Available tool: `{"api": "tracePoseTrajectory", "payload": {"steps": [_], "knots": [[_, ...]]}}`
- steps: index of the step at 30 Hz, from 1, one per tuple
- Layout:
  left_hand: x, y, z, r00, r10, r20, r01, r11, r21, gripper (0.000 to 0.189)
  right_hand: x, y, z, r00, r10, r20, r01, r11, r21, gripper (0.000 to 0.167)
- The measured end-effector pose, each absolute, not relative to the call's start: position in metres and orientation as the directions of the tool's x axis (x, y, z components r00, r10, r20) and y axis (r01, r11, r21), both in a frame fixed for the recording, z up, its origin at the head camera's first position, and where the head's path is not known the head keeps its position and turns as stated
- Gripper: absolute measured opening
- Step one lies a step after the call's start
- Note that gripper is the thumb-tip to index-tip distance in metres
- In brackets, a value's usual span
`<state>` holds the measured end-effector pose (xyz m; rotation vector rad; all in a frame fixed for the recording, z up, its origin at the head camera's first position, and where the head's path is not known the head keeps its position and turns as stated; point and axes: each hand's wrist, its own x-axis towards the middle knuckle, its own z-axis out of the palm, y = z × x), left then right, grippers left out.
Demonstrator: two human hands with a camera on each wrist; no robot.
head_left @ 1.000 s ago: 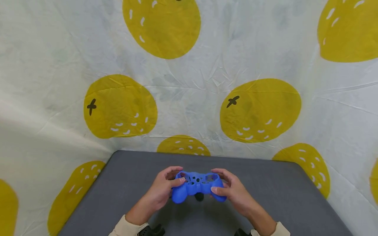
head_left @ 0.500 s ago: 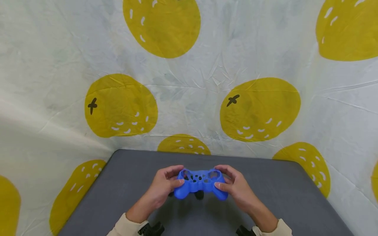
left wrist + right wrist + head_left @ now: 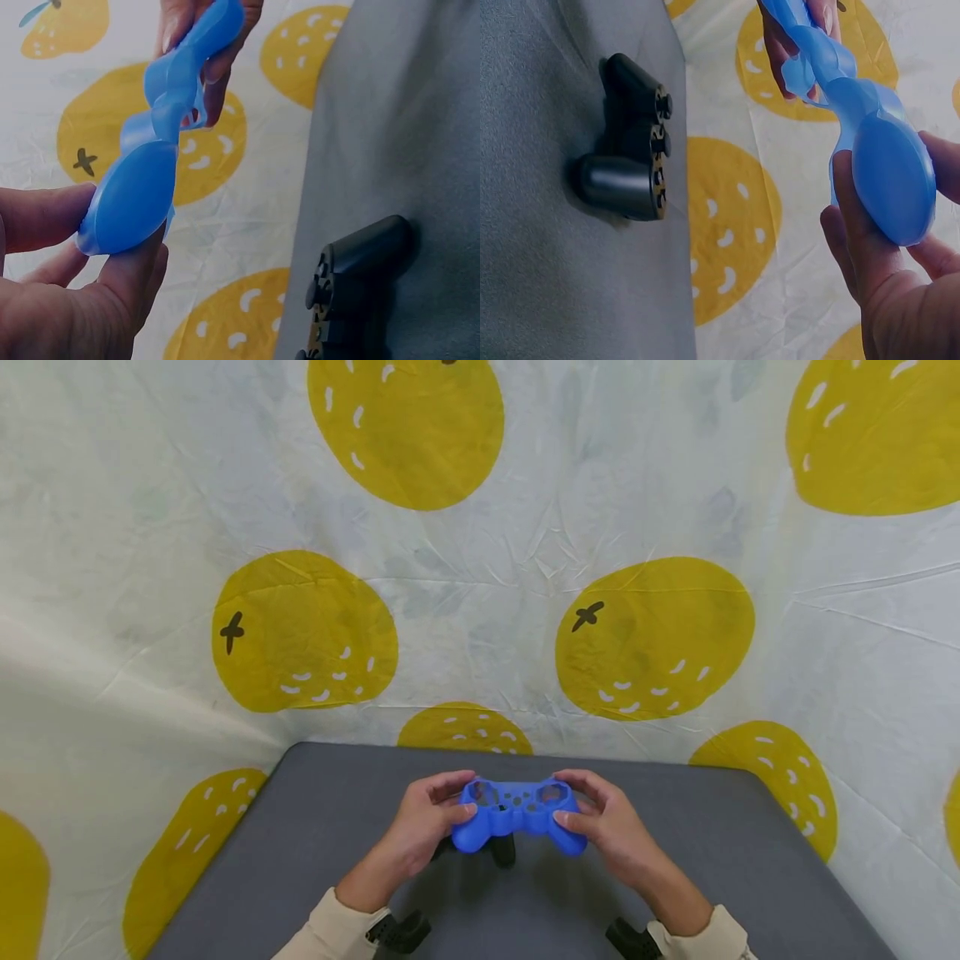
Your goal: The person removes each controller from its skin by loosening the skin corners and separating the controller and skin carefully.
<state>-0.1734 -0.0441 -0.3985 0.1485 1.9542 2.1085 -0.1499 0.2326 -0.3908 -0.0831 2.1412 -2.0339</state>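
A blue silicone game controller cover [image 3: 517, 822], with round and small cut-out holes, is held up over the table between both hands. My left hand [image 3: 420, 818] pinches its left grip, thumb on the front and fingers behind. On the other side my right hand [image 3: 613, 822] pinches the right grip the same way. In the left wrist view the cover [image 3: 139, 199] appears edge-on, its rounded grip between thumb and fingers. Below it a black game controller [image 3: 622, 176] lies on the table, apart from both hands; in the head view the cover hides most of it.
The grey table [image 3: 360, 768] spreads under the hands. Behind it and at its sides hangs a white cloth [image 3: 480, 635] printed with yellow fruit. A black wrist strap with a camera [image 3: 399, 932] sits at each cream sleeve [image 3: 330, 927].
Both hands have lifted the cover slightly up and to the right in the head view, and it has levelled out. The grip on it stays the same. The black controller remains on the table.
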Motion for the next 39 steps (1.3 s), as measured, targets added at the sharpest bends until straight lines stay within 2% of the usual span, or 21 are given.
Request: {"api": "tracePoseTrajectory", "payload": {"steps": [13, 39], "knots": [[-0.182, -0.033, -0.398, -0.958, 0.262, -0.116, -0.144, -0.09, 0.985, 0.05, -0.154, 0.243, -0.387, -0.98, -0.184, -0.074, 0.065, 0.053, -0.996, 0.059], [-0.189, -0.009, -0.398, -0.962, 0.269, -0.055, -0.088, -0.111, 0.99, 0.049, -0.158, 0.264, -0.385, -0.983, -0.163, -0.082, 0.078, 0.035, -0.996, 0.061]]}}
